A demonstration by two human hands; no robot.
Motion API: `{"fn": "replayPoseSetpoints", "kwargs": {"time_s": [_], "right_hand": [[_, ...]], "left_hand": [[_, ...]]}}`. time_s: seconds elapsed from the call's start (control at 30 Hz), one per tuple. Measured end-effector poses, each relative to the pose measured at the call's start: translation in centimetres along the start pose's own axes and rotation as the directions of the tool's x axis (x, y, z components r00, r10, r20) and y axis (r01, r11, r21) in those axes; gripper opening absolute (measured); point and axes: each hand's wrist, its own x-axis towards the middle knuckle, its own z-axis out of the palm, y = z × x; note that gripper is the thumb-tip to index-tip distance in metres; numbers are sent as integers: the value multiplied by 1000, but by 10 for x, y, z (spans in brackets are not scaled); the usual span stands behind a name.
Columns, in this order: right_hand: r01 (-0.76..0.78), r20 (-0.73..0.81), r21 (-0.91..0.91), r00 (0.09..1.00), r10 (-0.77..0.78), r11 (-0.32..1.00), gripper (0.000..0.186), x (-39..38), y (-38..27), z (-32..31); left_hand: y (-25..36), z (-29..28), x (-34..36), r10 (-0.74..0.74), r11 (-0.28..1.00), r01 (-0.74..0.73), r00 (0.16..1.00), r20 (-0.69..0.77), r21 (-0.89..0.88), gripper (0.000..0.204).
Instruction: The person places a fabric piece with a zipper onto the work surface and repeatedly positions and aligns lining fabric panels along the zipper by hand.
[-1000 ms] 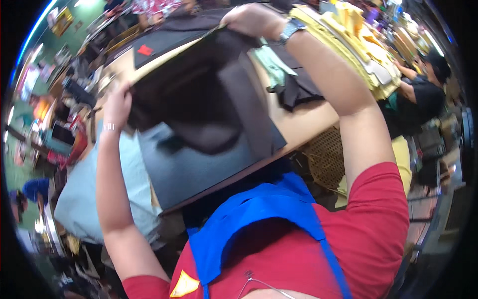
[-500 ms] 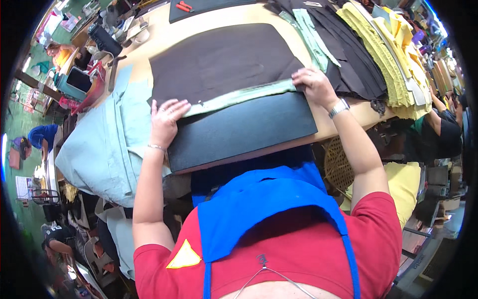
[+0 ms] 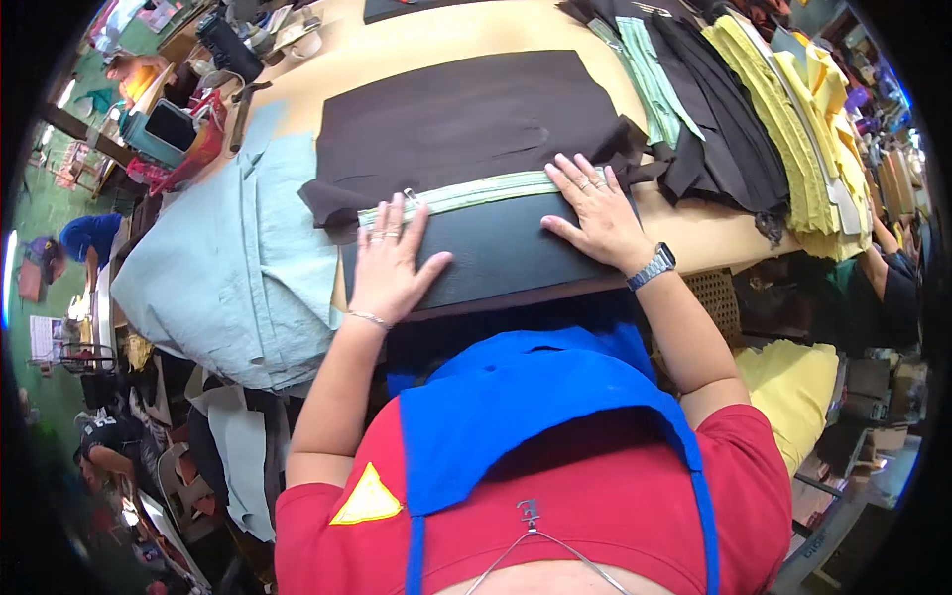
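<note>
A dark brown cut fabric piece (image 3: pixel 466 119) lies flat on the wooden table (image 3: pixel 416 40). Just below it runs a pale green fabric strip (image 3: pixel 476 190), and nearer me sits a dark grey-blue panel (image 3: pixel 496 263) at the table's front edge. My left hand (image 3: pixel 389 260) rests flat, fingers spread, on the panel with its fingertips at the green strip. My right hand (image 3: pixel 595 213) lies flat on the panel's right end, fingers apart, touching the brown piece's lower right corner. It wears a wristwatch (image 3: pixel 652 266). Neither hand grips anything.
Light blue-grey cloth (image 3: pixel 238 268) drapes over the table's left edge. Stacks of black, green and yellow fabric (image 3: pixel 764 119) line the right side. Tools and a red bin (image 3: pixel 193 134) sit at the far left. Other people work at the left and right edges.
One second ago both hands held the dark fabric lifted in the air; it then came down onto the table, and now both hands press flat on it, a little closer together.
</note>
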Motion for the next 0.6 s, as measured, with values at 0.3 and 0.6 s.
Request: {"fn": "replayPoseSetpoints", "kwargs": {"time_s": [0.3,0.6], "right_hand": [[119,129,-9,985,-117,993,83,-18,25,-31],[52,-119,-89,991,-62,995,96,-48,10,-15]], "left_hand": [[-32,-16,-12,4,1000,-3,998,62,-24,92],[-77,-28,-29,-202,977,214,937,-285,14,70]]}}
